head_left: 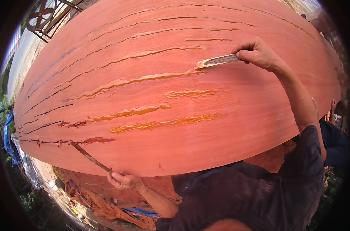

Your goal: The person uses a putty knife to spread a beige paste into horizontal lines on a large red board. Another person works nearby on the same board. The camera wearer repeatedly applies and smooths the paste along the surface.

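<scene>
A large reddish wooden slab spreads in front of me. Thick orange-tan streaks of paste run along it, with dark cracks and dark red smears toward the left. Pinched in my right hand is a flat wooden stick, its pale tip smeared with paste, by the right end of one long streak. I cannot tell whether that tip touches the wood. My left hand, at the slab's near edge, grips a thin dark stick. Its far end points at the lowest crack, beside the red smear.
A round metal fan stands beyond the far left edge. Orange-brown cloth and blue sheeting lie below the near edge. Another person's dark clothing shows at the right, beside the slab.
</scene>
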`<action>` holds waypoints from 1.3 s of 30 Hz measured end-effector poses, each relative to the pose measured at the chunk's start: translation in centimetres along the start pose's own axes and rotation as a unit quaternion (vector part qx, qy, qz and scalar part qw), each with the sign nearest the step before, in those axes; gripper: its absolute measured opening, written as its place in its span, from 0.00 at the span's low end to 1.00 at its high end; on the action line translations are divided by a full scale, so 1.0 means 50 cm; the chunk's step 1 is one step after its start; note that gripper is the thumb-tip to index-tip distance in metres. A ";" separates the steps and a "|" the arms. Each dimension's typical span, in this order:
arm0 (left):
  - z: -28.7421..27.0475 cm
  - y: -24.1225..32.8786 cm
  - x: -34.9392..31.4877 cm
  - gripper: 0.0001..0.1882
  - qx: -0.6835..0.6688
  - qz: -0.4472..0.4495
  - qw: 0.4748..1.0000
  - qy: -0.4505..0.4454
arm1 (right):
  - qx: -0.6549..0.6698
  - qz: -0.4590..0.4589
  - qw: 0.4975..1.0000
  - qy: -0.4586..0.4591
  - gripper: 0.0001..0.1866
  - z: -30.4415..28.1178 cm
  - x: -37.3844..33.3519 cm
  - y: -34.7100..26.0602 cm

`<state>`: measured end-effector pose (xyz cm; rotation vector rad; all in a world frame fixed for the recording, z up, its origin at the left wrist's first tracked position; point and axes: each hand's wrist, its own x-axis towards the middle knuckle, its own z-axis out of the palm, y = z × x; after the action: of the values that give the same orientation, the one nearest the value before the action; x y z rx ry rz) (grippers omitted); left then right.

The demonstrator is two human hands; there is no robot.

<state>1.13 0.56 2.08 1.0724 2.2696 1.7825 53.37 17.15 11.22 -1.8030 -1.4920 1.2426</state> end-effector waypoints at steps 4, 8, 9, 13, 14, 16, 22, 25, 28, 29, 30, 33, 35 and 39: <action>0.002 -0.005 0.004 0.15 -0.006 0.021 1.000 -0.007 | 0.010 -0.023 1.000 -0.017 0.11 0.015 -0.003 -0.012; 0.005 -0.002 0.003 0.14 -0.019 0.001 1.000 -0.008 | -0.012 -0.025 0.999 -0.016 0.11 0.026 0.002 -0.027; 0.006 0.000 0.002 0.14 -0.033 -0.009 0.999 -0.007 | -0.016 -0.032 0.999 -0.020 0.11 0.030 0.005 -0.032; 0.004 0.009 -0.001 0.14 -0.004 0.008 1.000 -0.020 | -0.015 -0.032 0.999 -0.028 0.12 0.062 0.024 -0.056; 0.004 0.011 -0.001 0.14 0.006 0.011 1.000 -0.020 | -0.004 -0.040 0.999 -0.031 0.12 0.070 0.027 -0.062; 0.003 0.012 0.000 0.15 0.017 0.015 1.000 -0.022 | 0.005 -0.029 0.999 -0.030 0.12 0.088 0.038 -0.071; 0.003 0.009 0.001 0.15 -0.005 -0.001 1.000 -0.013 | -0.019 -0.073 0.996 -0.041 0.11 0.132 0.079 -0.090; 0.001 0.008 -0.002 0.15 0.001 0.000 1.000 -0.013 | -0.009 -0.057 0.997 -0.048 0.13 0.152 0.091 -0.098; 0.000 0.008 -0.004 0.15 -0.007 -0.026 1.000 -0.015 | -0.006 -0.065 0.997 -0.052 0.13 0.162 0.096 -0.108; 0.000 0.009 -0.004 0.15 -0.007 -0.019 1.000 -0.018 | -0.006 -0.063 0.996 -0.055 0.13 0.165 0.098 -0.111; 0.000 0.009 -0.004 0.15 -0.009 -0.018 1.000 -0.019 | -0.005 -0.067 0.996 -0.057 0.13 0.168 0.101 -0.114; 0.001 0.011 -0.004 0.15 -0.017 -0.017 0.999 -0.022 | -0.005 -0.071 0.995 -0.069 0.14 0.178 0.110 -0.121; 0.003 0.012 -0.004 0.15 -0.023 -0.017 0.999 -0.023 | -0.003 -0.072 0.995 -0.070 0.14 0.186 0.117 -0.124; 0.003 0.010 -0.002 0.15 -0.018 -0.001 1.000 -0.022 | -0.006 -0.059 0.997 -0.057 0.12 0.207 0.135 -0.132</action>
<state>1.51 0.68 2.44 1.0910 2.2054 1.7739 41.06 23.56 9.53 -1.6502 -1.6454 1.3002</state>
